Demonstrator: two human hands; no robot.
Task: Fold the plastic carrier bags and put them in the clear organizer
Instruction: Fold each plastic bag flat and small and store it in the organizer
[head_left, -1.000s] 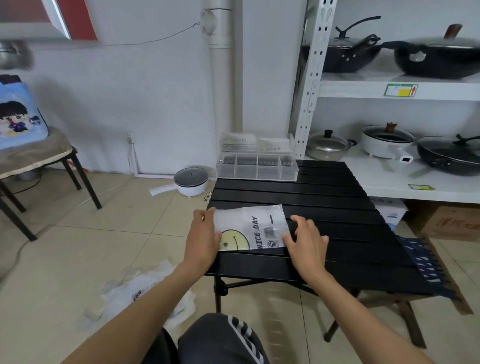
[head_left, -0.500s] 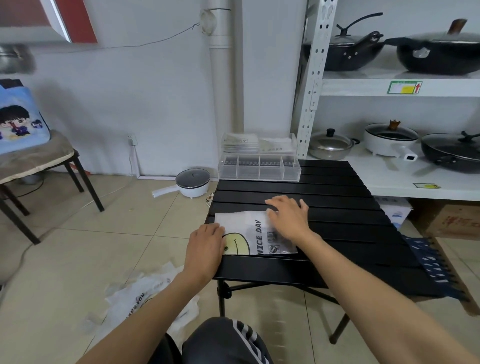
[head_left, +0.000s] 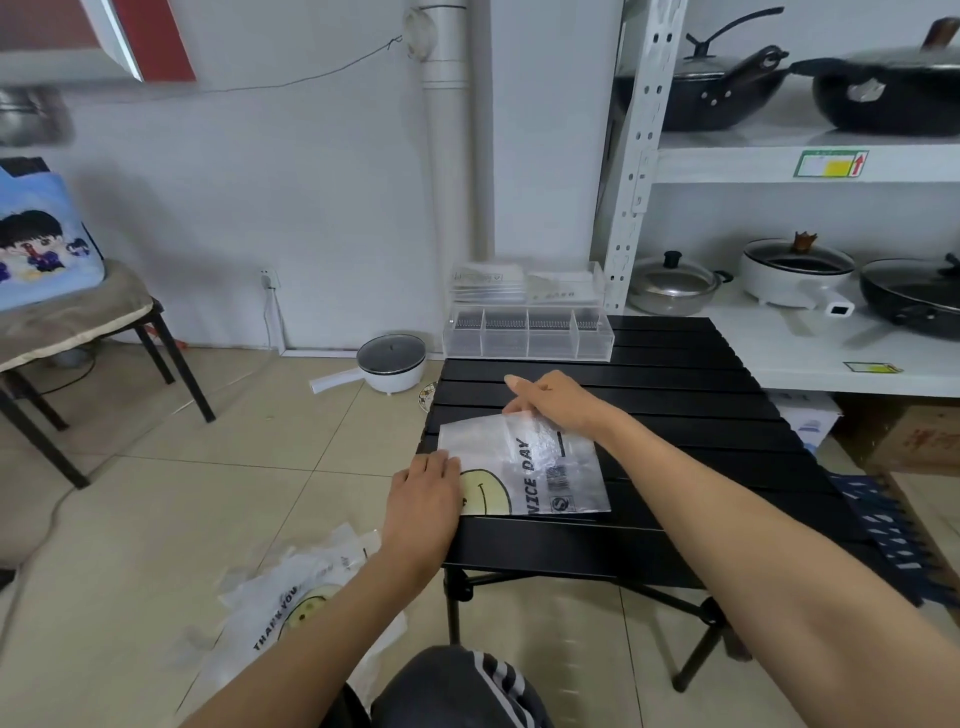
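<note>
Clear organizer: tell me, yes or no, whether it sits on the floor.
No, the clear organizer stands on the black table, at its far edge.

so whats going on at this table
A person is folding a white "NICE DAY" smiley carrier bag on a black slatted table. The left hand lies flat on the bag's near left part, while the right hand pinches its far edge and lifts it. The clear organizer stands at the table's far edge with folded bags behind its compartments. More carrier bags lie on the floor.
</note>
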